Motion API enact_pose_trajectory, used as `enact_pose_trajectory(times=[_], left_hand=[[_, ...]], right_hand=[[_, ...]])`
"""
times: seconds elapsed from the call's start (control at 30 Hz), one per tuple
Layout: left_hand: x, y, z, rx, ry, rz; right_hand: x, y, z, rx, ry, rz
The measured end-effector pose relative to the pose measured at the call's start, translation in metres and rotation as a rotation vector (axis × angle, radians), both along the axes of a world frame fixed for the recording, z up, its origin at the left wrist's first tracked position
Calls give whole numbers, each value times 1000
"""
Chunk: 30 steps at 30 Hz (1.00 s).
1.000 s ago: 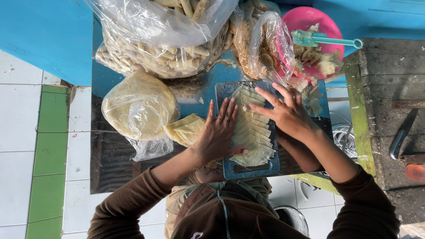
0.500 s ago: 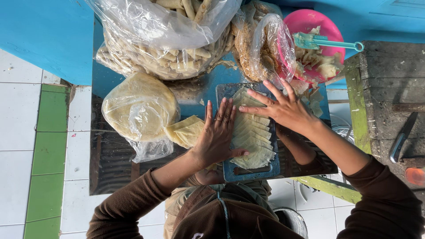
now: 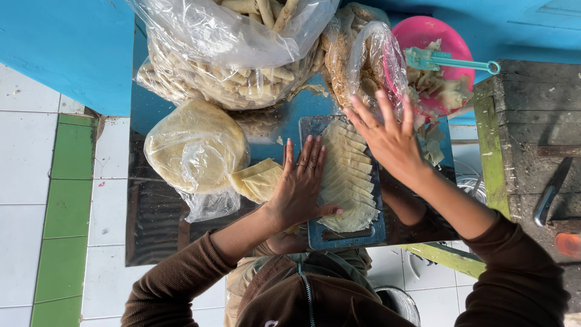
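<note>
Seen from above, a person in a brown long-sleeved top works at a shiny metal table (image 3: 151, 236) set against a blue wall (image 3: 60, 48). The left hand (image 3: 301, 184) lies flat, fingers straight and together, on the left side of a fanned row of thin, pale dough sheets (image 3: 348, 181); it presses on them and grips nothing. The sheets overlap one another along a blue cutting board (image 3: 339, 239), which sits at the table's near edge, just in front of the person.

The right hand (image 3: 387, 139) is open with fingers spread wide, at the far right corner of the row of sheets. It holds nothing, and the picture does not settle whether the palm touches the sheets or is just above them.

To the left of the board lies a small stack of folded sheets (image 3: 257, 180), touching a clear plastic bag holding a round stack of wrappers (image 3: 193, 151). At the far side of the table, a large clear bag of rolled snacks (image 3: 230, 60) fills much of the width. Beside it on the right stands a smaller clear bag (image 3: 363, 60), its contents hard to make out. A pink bowl (image 3: 436, 36) with pale scraps sits behind the right hand, a teal tool (image 3: 451, 60) resting across its rim. White and green floor tiles (image 3: 66, 181) show on the left, and a worn wooden bench (image 3: 532, 133) on the right.
</note>
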<state>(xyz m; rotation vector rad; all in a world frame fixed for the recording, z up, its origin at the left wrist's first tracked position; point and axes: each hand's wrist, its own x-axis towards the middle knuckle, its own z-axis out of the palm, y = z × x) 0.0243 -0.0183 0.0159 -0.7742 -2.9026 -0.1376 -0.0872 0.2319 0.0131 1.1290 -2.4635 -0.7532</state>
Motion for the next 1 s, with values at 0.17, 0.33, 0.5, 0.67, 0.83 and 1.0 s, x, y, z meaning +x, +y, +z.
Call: enact_pose_trajectory(times=[0.17,0.33,0.5,0.67,0.83,1.0], left_hand=[[-1,0,0,-9,-12,5],[-1,0,2,-1,-11,5],[-1,-1,0,-34,-3,2],[-2,-1,-13,34,21,0],[-4,-5,-20,203,76,-42],[-6,-6,-18,170,-11,-47]], right_hand=[[30,-8,-4,116,-111,-48],[18,-10,11,5,-79,-150],[33,-7,29,-242,-91,-174],[119,12,33,-1227,-972,-126],[180,13,20,-1957,-2044,-207],[197,-1,16,-1641,-2038,-861]])
